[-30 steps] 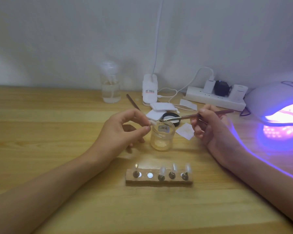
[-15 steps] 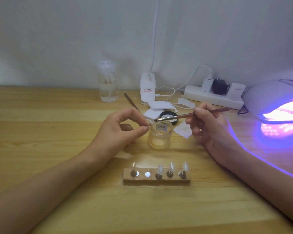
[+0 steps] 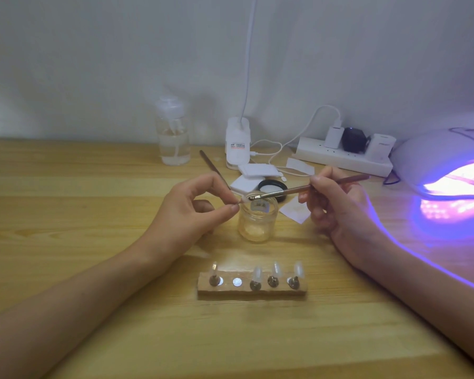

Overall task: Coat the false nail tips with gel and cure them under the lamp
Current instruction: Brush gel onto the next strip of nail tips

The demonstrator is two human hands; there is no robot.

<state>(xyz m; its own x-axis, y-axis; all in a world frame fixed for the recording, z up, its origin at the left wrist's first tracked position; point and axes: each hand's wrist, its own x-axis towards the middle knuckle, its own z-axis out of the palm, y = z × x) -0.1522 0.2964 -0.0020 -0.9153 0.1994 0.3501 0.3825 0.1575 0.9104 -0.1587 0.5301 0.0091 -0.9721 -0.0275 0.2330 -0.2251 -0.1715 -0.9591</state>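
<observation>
Two hands work above the bench (image 3: 66, 214), the lit curing lamp (image 3: 443, 165) well apart at right. Four tips (image 3: 257, 274) stand in the wooden block (image 3: 252, 290), one socket vacant. Over the open gel jar (image 3: 257, 224), probably to catch drips, right hand (image 3: 337, 206) fingers pinch the brush (image 3: 293, 190) pen-fashion, bristles touching the false nail tip (image 3: 244, 199) pinched in left hand (image 3: 192, 212) fingers. Only a paper scrap (image 3: 296, 210) lies toward the lamp.

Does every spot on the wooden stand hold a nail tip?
No: on the wooden stand, the second spot from the left is bare.
</observation>
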